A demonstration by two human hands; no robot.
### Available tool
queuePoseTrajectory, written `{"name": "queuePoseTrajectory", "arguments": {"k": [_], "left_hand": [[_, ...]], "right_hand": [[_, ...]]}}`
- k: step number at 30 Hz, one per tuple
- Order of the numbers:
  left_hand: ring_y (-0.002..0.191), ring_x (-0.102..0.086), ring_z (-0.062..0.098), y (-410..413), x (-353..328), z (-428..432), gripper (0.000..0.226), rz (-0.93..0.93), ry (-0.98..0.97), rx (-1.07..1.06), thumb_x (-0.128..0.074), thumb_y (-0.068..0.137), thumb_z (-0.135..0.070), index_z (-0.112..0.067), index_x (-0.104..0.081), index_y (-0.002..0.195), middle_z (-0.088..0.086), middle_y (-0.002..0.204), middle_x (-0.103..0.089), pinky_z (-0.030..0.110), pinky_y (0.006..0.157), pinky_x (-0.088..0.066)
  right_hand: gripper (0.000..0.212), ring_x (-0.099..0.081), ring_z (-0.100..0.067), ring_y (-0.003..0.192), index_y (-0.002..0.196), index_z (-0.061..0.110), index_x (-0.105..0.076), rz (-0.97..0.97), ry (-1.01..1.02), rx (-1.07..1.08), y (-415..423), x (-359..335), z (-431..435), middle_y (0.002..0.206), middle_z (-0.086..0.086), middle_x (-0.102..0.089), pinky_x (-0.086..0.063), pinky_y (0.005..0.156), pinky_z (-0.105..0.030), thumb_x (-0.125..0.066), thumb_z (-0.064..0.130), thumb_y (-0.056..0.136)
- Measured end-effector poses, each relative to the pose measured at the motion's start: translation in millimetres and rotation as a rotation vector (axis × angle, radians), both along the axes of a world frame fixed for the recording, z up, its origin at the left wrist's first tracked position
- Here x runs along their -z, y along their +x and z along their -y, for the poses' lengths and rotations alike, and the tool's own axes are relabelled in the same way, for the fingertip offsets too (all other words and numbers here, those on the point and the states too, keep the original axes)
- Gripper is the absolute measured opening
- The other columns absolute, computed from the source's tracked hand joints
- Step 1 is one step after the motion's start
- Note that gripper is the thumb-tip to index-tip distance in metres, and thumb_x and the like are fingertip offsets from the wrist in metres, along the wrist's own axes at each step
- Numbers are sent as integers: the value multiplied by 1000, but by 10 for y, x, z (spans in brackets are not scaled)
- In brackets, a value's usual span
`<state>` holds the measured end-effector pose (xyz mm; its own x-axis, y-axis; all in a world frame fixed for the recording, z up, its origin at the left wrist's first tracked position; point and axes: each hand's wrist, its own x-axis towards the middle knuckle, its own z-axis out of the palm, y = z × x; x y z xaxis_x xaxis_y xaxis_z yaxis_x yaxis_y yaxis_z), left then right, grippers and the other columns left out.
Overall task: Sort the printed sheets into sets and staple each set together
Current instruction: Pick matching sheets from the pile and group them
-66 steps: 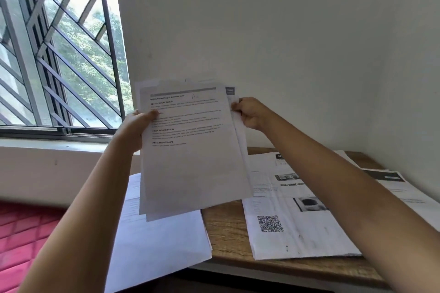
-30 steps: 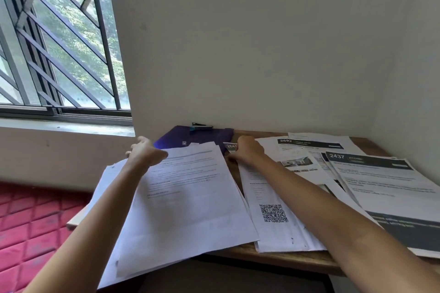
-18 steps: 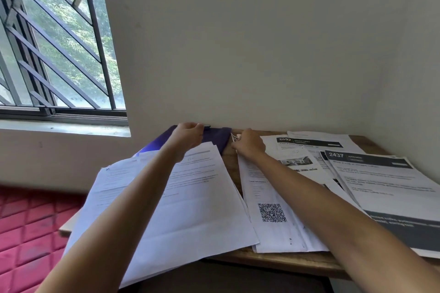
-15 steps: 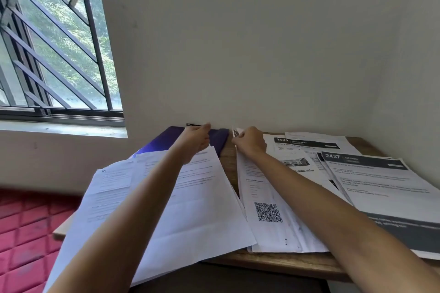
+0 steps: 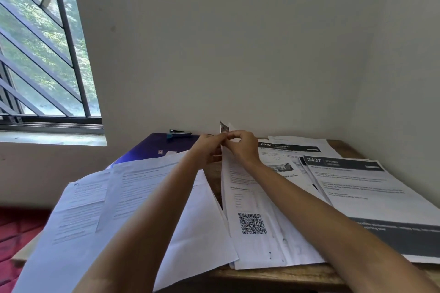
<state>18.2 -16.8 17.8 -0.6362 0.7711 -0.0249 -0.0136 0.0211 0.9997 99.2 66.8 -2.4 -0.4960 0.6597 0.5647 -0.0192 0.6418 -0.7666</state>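
Observation:
Printed sheets cover a wooden table [image 5: 285,276]. A text-only pile [image 5: 133,211] lies at the left and hangs over the front edge. In the middle lies a set with a QR code [image 5: 252,223]. Its far top corner [image 5: 224,127] is lifted off the table. My left hand [image 5: 209,147] and my right hand [image 5: 240,146] meet there and both pinch that corner. A blue and grey stapler [image 5: 179,134] lies on a dark purple folder [image 5: 157,147] by the wall, just left of my hands.
Sheets headed 2692 [image 5: 285,150] and 2437 [image 5: 357,185] lie at the right, up to the corner wall. A barred window [image 5: 42,54] with a sill is at the left. Red floor tiles [image 5: 12,233] show below the table's left edge.
The text pile that both hands held up has been laid on the table. My left hand moved right from that pile to join my right hand, and the QR set's corner has lifted.

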Motion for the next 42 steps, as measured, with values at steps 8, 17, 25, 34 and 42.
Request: {"name": "queuePoseTrajectory", "arguments": {"k": [8, 17, 25, 34, 42], "left_hand": [[91, -68, 28, -104, 82, -166, 50, 35, -112, -134, -63, 85, -53, -6, -64, 104, 14, 100, -71, 39, 82, -57], [84, -66, 27, -308, 112, -407, 57, -24, -289, -116, -76, 81, -28, 0, -54, 125, 16, 108, -67, 41, 77, -55], [108, -62, 32, -387, 233, -653, 75, -191, -475, -169, -88, 67, -27, -1, -49, 127, 18, 120, -61, 43, 92, -53], [88, -65, 31, -447, -53, -744, 29, -160, -214, -241, -82, 69, -2, 0, -57, 85, 18, 97, -64, 36, 70, -55], [68, -67, 25, -519, -866, -516, 19, -228, 56, -293, -77, 75, 0, -5, -59, 80, 14, 87, -68, 32, 54, -55]], "right_hand": [[14, -60, -13, 87, 96, 7, -72, 95, -220, 113, 27, -4, -483, 97, -5, -71, -42, 75, -21, -63, 10, 87], [34, -59, -27, 105, 106, -5, -64, 130, -153, 173, 70, 318, -623, 110, -17, -65, -42, 83, -22, -47, -14, 79], [34, -59, -20, 102, 107, -1, -64, -20, -336, 181, 100, 340, -704, 110, -12, -65, -41, 85, -19, -44, -13, 82], [35, -54, -13, 97, 109, 2, -61, -128, -359, 170, 162, 305, -716, 107, -6, -61, -39, 83, -19, -43, -10, 82], [34, -52, -13, 96, 111, 3, -60, -157, -336, 175, 201, 255, -731, 105, -3, -59, -37, 80, -18, -43, -10, 83]]}}
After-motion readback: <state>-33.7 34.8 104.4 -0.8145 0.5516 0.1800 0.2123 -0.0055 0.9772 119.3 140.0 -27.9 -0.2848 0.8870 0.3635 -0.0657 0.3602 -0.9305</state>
